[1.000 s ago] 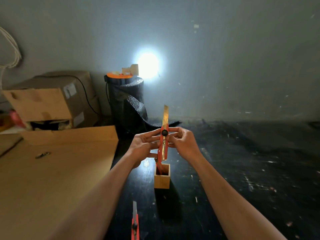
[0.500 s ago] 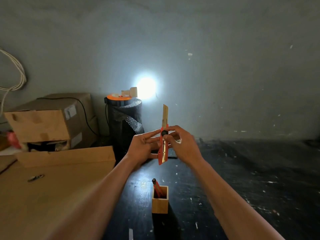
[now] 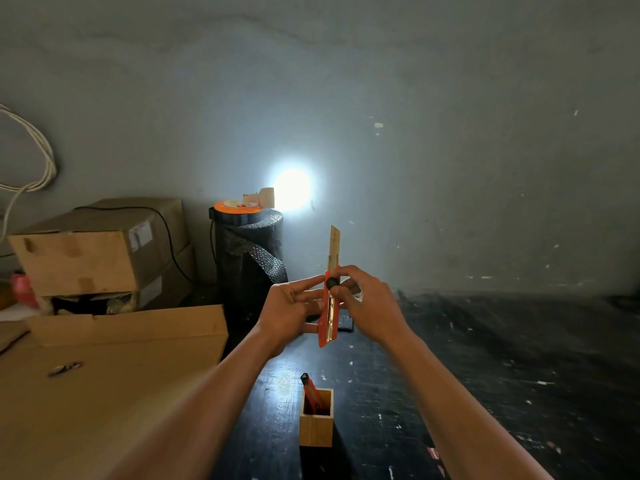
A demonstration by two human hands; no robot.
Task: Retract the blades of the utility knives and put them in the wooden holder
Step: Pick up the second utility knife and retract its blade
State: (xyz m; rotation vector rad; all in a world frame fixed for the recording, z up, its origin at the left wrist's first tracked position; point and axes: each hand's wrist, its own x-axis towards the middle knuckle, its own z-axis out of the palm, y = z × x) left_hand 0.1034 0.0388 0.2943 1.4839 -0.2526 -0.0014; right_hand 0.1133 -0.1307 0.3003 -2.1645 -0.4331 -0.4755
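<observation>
Utility knife (image 3: 329,306) upright between both hands

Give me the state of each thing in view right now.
Held knife: upright, blade out, pointing up.
Left hand: steadying the knife body.
Right hand: fingers on the black slider.
Holder: upright on the table, open-topped.
Second knife: in the holder, leaning left.

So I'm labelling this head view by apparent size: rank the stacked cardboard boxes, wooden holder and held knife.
1. Stacked cardboard boxes, clearly largest.
2-3. Wooden holder and held knife: unsure; the knife looks longer, the holder wider, and their distances from the camera differ.
</observation>
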